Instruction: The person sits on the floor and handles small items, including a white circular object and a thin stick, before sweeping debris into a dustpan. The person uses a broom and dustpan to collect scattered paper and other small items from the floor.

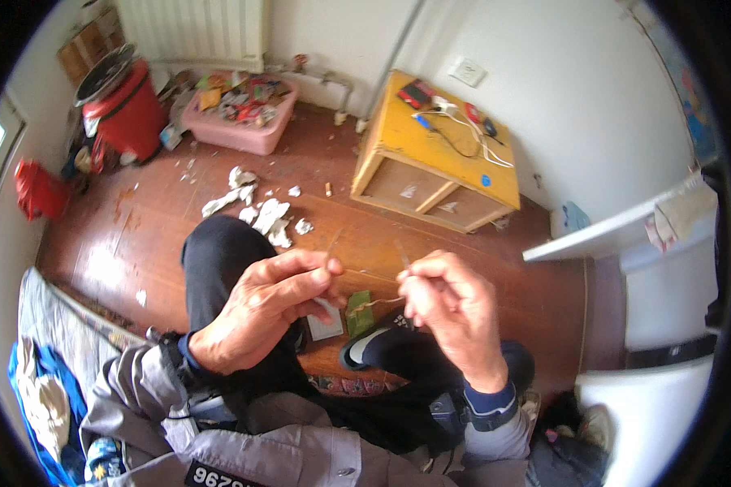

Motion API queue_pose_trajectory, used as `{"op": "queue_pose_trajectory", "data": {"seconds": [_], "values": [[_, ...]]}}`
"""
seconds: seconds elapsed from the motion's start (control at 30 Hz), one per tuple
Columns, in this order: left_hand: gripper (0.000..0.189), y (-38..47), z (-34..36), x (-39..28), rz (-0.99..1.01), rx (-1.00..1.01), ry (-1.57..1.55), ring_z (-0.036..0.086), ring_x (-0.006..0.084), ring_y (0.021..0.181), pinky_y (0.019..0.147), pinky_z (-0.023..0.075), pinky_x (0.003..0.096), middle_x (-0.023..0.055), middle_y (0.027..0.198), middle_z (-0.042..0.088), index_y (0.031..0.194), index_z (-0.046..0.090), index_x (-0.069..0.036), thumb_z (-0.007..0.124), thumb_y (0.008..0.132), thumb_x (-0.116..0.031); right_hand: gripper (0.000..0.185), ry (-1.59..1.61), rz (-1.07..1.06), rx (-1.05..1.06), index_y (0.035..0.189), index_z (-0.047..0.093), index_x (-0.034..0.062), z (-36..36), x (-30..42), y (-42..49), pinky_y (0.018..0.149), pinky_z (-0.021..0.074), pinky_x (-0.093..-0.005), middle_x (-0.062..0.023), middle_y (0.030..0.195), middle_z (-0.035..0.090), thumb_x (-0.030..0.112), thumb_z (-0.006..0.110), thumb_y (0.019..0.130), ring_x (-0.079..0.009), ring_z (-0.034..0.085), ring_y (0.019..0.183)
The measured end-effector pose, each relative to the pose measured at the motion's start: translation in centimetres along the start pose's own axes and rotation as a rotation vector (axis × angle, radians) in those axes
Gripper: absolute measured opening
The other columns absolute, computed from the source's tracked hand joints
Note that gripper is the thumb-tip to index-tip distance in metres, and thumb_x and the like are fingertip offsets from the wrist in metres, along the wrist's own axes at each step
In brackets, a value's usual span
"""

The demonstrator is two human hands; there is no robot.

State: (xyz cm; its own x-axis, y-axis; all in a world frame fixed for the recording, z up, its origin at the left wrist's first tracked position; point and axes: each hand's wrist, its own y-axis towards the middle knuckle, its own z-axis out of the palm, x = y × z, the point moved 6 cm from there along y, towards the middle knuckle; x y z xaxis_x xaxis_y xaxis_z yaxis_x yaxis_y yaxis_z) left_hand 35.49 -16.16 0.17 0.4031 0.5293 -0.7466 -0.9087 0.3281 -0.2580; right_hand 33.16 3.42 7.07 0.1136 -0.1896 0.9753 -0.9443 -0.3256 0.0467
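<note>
My left hand point(280, 295) pinches one end of a thin, light-coloured strand point(365, 273) between thumb and forefinger; a thin tip sticks up above the fingers. Across from it, my right hand point(448, 298) pinches the strand's other side, with a short thin end rising above the fingertips. A twisted tan strand point(385, 300) also trails from beneath the right fingers towards a green packet point(359, 315). That packet lies below and between the hands, beside a white rectangular card or sheet point(326, 322). What exactly the strands are made of cannot be told.
Crumpled white tissues point(271, 219) and a cigarette butt point(328, 189) lie on the wooden floor. Beyond are a red bin point(128, 109), a pink tub point(237, 137) of litter and a yellow-topped wooden cabinet point(396, 131) bearing cables. A white table edge point(609, 225) juts in at right.
</note>
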Motion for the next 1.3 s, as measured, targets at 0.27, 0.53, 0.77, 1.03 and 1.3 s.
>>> {"op": "queue_pose_trajectory", "data": {"seconds": [0.27,0.53,0.77,1.03,1.3], "values": [[0.024,0.5,-0.5,-5.0,0.333,-0.069,0.725,0.064,0.0187,0.101,0.083,0.0537,0.0288,0.0101,0.111,0.061,0.117,0.063,0.003,0.062,0.093,-0.002,0.014,0.212,0.133,-0.103,0.1,0.062,0.0031,-6.2,-6.0,2.1,0.057,0.051,-0.0219,-0.0005,0.081,0.062,0.017,0.063,0.101,-0.0073,0.062,0.068],[0.024,1.2,-2.4,-8.2,0.654,-0.264,1.411,0.059,0.0196,0.088,0.082,0.0487,0.03,0.0128,0.109,0.058,0.11,0.062,0.001,0.062,0.086,0.005,0.015,0.156,0.204,-0.593,0.096,0.064,0.0036,-23.9,-15.0,6.6,0.05,0.0517,-0.0244,-0.0038,0.08,0.065,0.018,0.065,0.095,-0.0107,0.064,0.064],[0.022,2.5,-1.7,-8.0,0.7,-0.274,1.586,0.062,0.0281,0.087,0.078,0.0507,0.0372,0.0165,0.1,0.061,0.101,0.064,0.001,0.065,0.081,0.007,0.012,0.035,0.292,-0.865,0.096,0.061,0.004,-35.0,-21.6,10.5,0.048,0.0523,-0.0253,-0.0039,0.08,0.064,0.016,0.063,0.094,-0.0117,0.065,0.063],[0.014,3.8,-1.4,-7.9,0.566,-0.352,1.634,0.06,0.0251,0.084,0.075,0.0494,0.0335,0.0146,0.097,0.061,0.096,0.063,0.001,0.06,0.085,0.01,0.013,0.013,0.362,-0.967,0.094,0.062,0.0052,-40.6,-27.7,14.2,0.052,0.0516,-0.0288,-0.0037,0.081,0.063,0.018,0.063,0.093,-0.0133,0.064,0.065],[0.015,5.0,-0.7,-7.8,0.611,-0.312,1.686,0.06,0.025,0.085,0.075,0.049,0.0324,0.0144,0.097,0.061,0.095,0.063,0.0,0.062,0.085,0.01,0.013,-0.163,0.421,-0.903,0.09,0.062,0.0047,-42.3,-30.0,17.1,0.046,0.0475,-0.026,-0.0029,0.073,0.064,0.017,0.061,0.092,-0.0112,0.061,0.059]]}}
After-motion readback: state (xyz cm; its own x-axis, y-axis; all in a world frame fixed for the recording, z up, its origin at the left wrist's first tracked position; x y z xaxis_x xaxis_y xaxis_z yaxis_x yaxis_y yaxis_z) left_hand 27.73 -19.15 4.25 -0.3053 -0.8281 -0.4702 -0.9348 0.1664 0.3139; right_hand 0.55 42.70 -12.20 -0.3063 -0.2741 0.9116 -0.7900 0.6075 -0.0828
